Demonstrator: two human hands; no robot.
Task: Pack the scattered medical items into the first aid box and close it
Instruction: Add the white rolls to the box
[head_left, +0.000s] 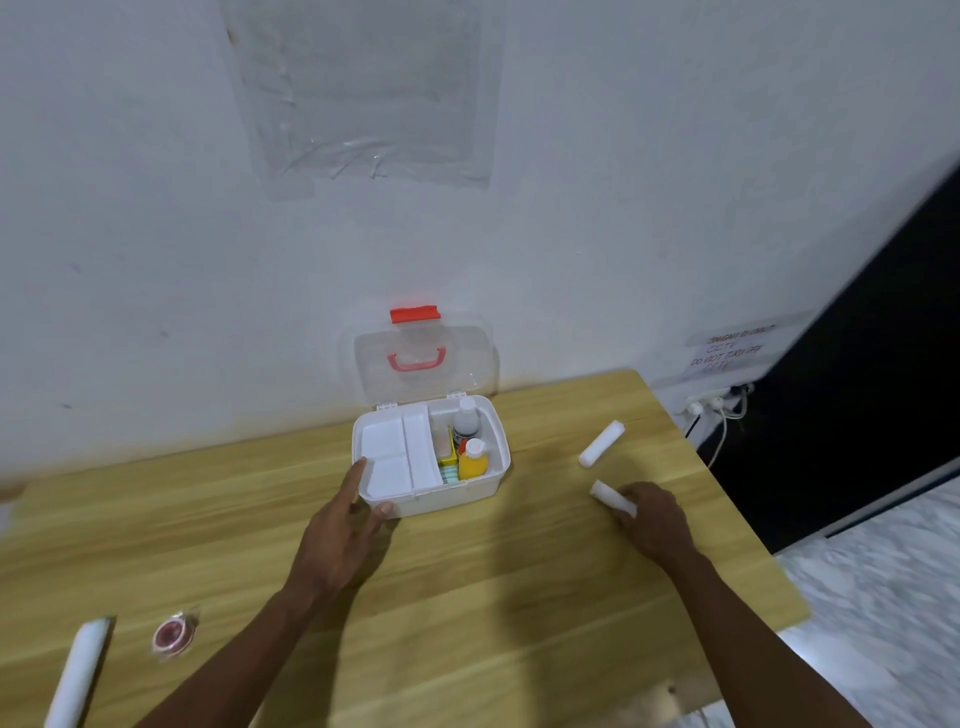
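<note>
The white first aid box (488, 486) stands open at the back of the wooden table, its clear lid (421, 358) with red latch leaning on the wall. Inside are a white tray (387, 449), a white bottle (466, 421) and a yellow bottle (472, 460). My left hand (343, 530) rests at the box's front left corner, fingers apart, touching its rim. My right hand (652, 517) closes on a white bandage roll (610, 496) lying on the table. A second roll (601, 443) lies just beyond it. At the near left lie a long white roll (78, 675) and a red tape reel (173, 635).
The wooden table (467, 597) ends at the right edge, with tiled floor (883, 597) below. A power strip with cables (717, 408) sits against the wall past the table's back right corner, under a taped paper note (732, 351).
</note>
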